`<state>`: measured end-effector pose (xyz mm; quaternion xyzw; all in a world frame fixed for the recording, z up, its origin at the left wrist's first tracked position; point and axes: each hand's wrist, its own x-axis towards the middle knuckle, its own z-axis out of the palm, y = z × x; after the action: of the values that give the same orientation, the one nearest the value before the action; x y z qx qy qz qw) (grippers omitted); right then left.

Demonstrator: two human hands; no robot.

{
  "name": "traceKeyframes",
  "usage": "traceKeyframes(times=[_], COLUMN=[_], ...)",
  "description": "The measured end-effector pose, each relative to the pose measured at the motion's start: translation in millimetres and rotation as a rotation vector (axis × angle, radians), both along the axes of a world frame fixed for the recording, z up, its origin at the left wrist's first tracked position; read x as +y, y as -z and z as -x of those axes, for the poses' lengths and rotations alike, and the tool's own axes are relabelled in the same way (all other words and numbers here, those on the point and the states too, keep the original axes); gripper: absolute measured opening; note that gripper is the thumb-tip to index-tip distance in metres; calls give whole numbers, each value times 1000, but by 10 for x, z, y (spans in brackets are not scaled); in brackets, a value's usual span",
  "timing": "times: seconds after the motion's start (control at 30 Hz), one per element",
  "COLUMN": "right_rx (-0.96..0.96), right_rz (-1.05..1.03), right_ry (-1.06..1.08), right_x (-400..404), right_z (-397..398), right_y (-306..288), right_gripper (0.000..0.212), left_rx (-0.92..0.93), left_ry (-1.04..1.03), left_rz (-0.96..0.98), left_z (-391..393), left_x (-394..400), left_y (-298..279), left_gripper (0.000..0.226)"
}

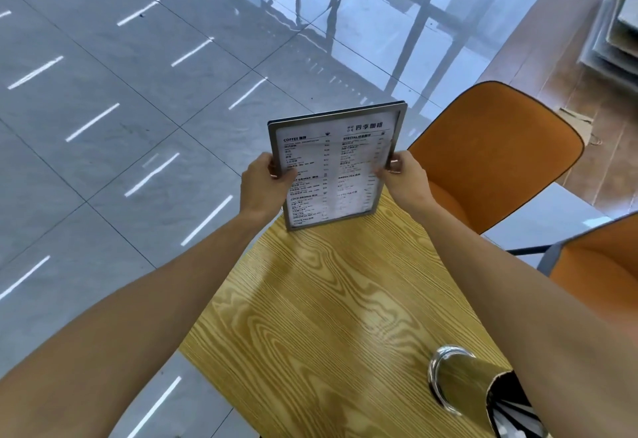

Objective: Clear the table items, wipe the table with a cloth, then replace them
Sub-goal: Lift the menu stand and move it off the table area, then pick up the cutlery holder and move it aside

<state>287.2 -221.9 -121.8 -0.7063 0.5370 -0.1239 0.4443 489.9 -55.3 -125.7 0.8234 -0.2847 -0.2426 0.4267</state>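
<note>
Framed menu stand (333, 168) pinched at both side edges by left hand (262, 185) and right hand (402, 180), upright at far corner of wooden table (310, 316); liable to tip floorward.

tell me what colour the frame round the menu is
Silver-grey metal, clearest in the head view, around the menu gripped by both hands.

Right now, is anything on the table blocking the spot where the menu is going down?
Nothing visible. Both hands, left hand and right hand, hold the menu upright at the table's far end; the metal holder stands near the close edge, apart.
</note>
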Motion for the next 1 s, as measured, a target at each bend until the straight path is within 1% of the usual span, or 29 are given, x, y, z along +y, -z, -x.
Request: traceKeyframes(times=[0.1,0.17,0.2,0.23,0.3,0.33,0.43,0.47,0.57,0.63,0.73,0.83,0.93,1.0], right_rx=[45,82,96,112,142,151,171,170,160,159,126,103,93,135], right_rz=[-27,-16,-8,3,22,25,38,42,45,32,-11,9,-23,-33], right_ry=[-30,-81,-108,-132,-164,-168,-150,-138,-84,-47,26,40,44,1], right_x=[52,91,112,133,165,175,239,283,447,575,794,1062,1345,1537], right_z=[220,449,583,735,1071,1254,1826,2018,2575,2936,3428,3809,4119,4268], right_y=[-93,-159,-198,-243,-340,-377,-455,-466,-496,-482,-390,-287,-114,35], right_gripper=[55,56,56,56,58,59,61,61,62,64,64,63,72,80], left_rx=[103,196,239,282,349,365,343,313,239,268,277,306,373,399], left_ry=[-38,-49,-34,-7,79,144,389,471,672,773,859,892,891,865], left_rz=[-147,-235,-247,-237,-182,-168,-162,-148,-116,-119,-143,-180,-207,-220], left_z=[194,407,542,699,1055,1241,1765,1934,2393,2670,3023,3296,3491,3595], left_x=[75,142,161,163,136,119,68,61,64,97,199,344,512,632], left_y=[79,121,127,118,42,-7,-137,-164,-157,-123,1,139,270,345], left_gripper=[39,58,64,62,48,46,75,80,85,88,90,93,101,102])
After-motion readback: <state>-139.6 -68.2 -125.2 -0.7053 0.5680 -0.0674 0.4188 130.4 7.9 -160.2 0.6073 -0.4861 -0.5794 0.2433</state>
